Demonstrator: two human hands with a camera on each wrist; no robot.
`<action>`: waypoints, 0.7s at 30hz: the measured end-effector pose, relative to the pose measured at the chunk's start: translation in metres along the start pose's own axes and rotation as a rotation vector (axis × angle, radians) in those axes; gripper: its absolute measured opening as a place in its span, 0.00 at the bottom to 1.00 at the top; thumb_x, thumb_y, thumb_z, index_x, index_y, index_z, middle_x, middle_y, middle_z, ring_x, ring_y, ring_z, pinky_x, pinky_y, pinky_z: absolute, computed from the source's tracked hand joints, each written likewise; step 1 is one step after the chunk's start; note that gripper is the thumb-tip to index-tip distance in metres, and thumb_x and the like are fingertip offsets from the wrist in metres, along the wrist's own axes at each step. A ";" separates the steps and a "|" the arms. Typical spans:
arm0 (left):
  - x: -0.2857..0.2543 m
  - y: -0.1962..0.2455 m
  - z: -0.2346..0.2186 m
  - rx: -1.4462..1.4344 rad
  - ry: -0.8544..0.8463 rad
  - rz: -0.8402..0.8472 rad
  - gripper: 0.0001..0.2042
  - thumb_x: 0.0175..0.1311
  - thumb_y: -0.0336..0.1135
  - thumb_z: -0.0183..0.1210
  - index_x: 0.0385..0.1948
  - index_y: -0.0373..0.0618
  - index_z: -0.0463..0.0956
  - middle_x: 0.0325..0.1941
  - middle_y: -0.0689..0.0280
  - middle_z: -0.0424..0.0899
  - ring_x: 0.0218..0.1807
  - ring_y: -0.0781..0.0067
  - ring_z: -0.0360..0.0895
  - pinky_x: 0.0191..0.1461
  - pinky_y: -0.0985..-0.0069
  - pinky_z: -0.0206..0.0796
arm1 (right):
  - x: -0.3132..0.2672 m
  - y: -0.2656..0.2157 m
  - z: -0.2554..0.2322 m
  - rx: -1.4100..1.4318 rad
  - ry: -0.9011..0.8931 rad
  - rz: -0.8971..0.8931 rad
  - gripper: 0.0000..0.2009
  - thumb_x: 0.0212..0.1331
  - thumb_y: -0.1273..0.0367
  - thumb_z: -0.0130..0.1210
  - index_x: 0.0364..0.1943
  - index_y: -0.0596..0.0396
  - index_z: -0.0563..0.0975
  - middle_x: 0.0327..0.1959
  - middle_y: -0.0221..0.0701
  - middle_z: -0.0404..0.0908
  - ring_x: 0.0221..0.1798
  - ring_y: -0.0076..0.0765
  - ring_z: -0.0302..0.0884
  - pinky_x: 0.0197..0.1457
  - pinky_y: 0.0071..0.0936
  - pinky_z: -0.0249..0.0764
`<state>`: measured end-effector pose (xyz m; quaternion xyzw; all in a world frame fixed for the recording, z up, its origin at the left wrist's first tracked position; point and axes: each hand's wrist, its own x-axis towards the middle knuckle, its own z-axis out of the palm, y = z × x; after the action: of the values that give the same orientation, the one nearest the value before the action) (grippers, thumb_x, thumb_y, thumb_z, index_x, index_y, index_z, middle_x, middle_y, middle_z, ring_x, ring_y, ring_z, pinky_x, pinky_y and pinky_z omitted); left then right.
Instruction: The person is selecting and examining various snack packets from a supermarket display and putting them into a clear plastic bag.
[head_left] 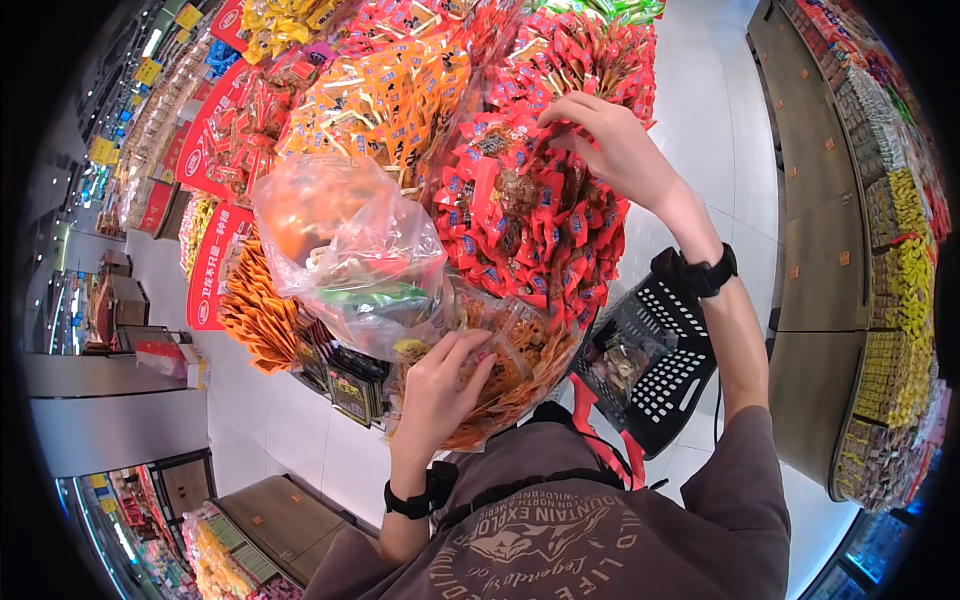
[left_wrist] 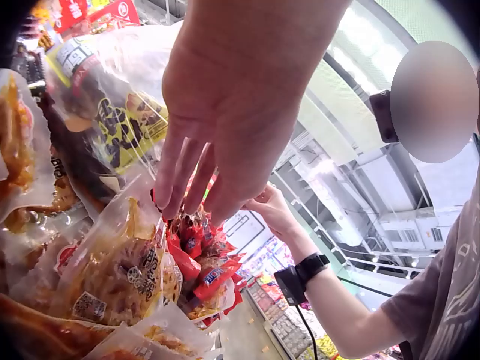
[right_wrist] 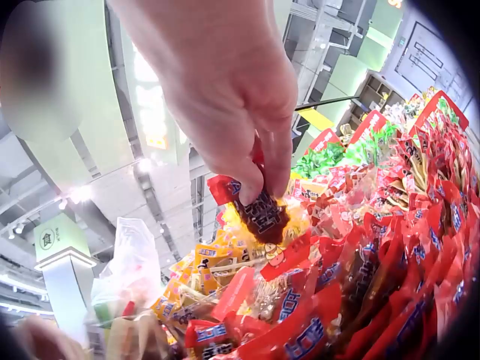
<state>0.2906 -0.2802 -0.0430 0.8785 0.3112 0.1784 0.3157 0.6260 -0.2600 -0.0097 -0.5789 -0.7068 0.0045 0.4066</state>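
In the right wrist view, my right hand (right_wrist: 232, 112) pinches a small red snack packet (right_wrist: 262, 214) with dark brown food showing through its window. This hand is over the heap of similar red packets (head_left: 510, 210). My left hand (head_left: 440, 390) is low at the near edge of the display, beside a clear plastic bag (head_left: 400, 245) with colourful packages inside. Its fingers (left_wrist: 176, 176) reach down, loosely extended, over clear packets of orange-brown snacks (left_wrist: 127, 262). The bag rests on the display between orange and red packets.
A black shopping basket (head_left: 650, 370) with a packet inside stands at the lower right of the display. Orange packets (head_left: 375, 105) are heaped behind the bag. Red sign boards (head_left: 215, 265) line the display's left side. Shelving (head_left: 820, 240) runs along the aisle's right.
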 end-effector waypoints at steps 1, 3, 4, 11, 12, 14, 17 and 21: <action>0.001 0.000 -0.001 -0.001 0.003 0.012 0.12 0.58 0.28 0.63 0.44 0.41 0.77 0.44 0.58 0.82 0.42 0.53 0.81 0.43 0.67 0.74 | 0.004 0.004 0.002 -0.030 -0.027 -0.043 0.12 0.54 0.79 0.56 0.44 0.58 0.76 0.43 0.38 0.78 0.46 0.48 0.76 0.49 0.37 0.74; 0.002 0.001 -0.003 0.002 0.012 0.022 0.12 0.58 0.28 0.63 0.44 0.41 0.77 0.44 0.58 0.82 0.41 0.54 0.82 0.43 0.68 0.75 | 0.012 0.008 0.001 -0.038 -0.054 -0.064 0.12 0.54 0.79 0.55 0.44 0.58 0.76 0.43 0.38 0.77 0.47 0.48 0.76 0.50 0.38 0.73; 0.003 0.001 -0.004 -0.006 0.011 0.011 0.12 0.58 0.28 0.63 0.44 0.41 0.77 0.44 0.58 0.82 0.40 0.55 0.82 0.42 0.68 0.75 | 0.015 0.010 0.000 -0.049 -0.081 -0.077 0.13 0.54 0.79 0.54 0.45 0.58 0.76 0.44 0.39 0.77 0.48 0.49 0.75 0.51 0.38 0.73; 0.005 0.001 -0.009 -0.011 0.007 -0.028 0.11 0.59 0.29 0.62 0.44 0.41 0.77 0.43 0.60 0.82 0.38 0.61 0.83 0.40 0.70 0.75 | 0.029 0.026 -0.002 -0.207 -0.203 -0.085 0.14 0.54 0.80 0.54 0.46 0.57 0.75 0.45 0.40 0.77 0.50 0.51 0.75 0.52 0.41 0.72; 0.005 0.001 -0.009 -0.011 0.009 -0.028 0.11 0.59 0.29 0.62 0.44 0.41 0.77 0.43 0.60 0.82 0.38 0.61 0.83 0.40 0.70 0.75 | 0.030 0.029 0.002 -0.207 -0.204 -0.088 0.14 0.54 0.80 0.54 0.46 0.57 0.75 0.45 0.40 0.77 0.50 0.51 0.75 0.52 0.41 0.72; 0.006 0.002 -0.010 -0.009 0.012 -0.009 0.11 0.59 0.29 0.62 0.44 0.41 0.77 0.43 0.61 0.82 0.38 0.62 0.82 0.41 0.71 0.74 | 0.030 0.036 0.014 -0.142 -0.362 -0.070 0.11 0.54 0.78 0.55 0.43 0.58 0.76 0.42 0.39 0.79 0.50 0.47 0.74 0.54 0.40 0.70; 0.007 0.000 -0.010 -0.018 0.023 0.005 0.11 0.59 0.29 0.62 0.43 0.41 0.78 0.43 0.62 0.82 0.38 0.63 0.82 0.41 0.71 0.74 | 0.032 0.044 0.033 -0.148 -0.451 -0.096 0.12 0.55 0.77 0.56 0.45 0.59 0.77 0.40 0.40 0.80 0.50 0.49 0.74 0.53 0.39 0.70; 0.006 -0.002 -0.014 -0.009 0.040 0.002 0.11 0.60 0.30 0.62 0.43 0.41 0.78 0.43 0.62 0.82 0.38 0.62 0.82 0.40 0.70 0.74 | 0.037 0.046 0.030 -0.065 -0.412 0.004 0.11 0.55 0.76 0.57 0.43 0.61 0.78 0.38 0.43 0.81 0.43 0.51 0.77 0.48 0.39 0.72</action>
<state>0.2871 -0.2688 -0.0335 0.8735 0.3158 0.1977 0.3133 0.6461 -0.2009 -0.0303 -0.5799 -0.7736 0.1008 0.2346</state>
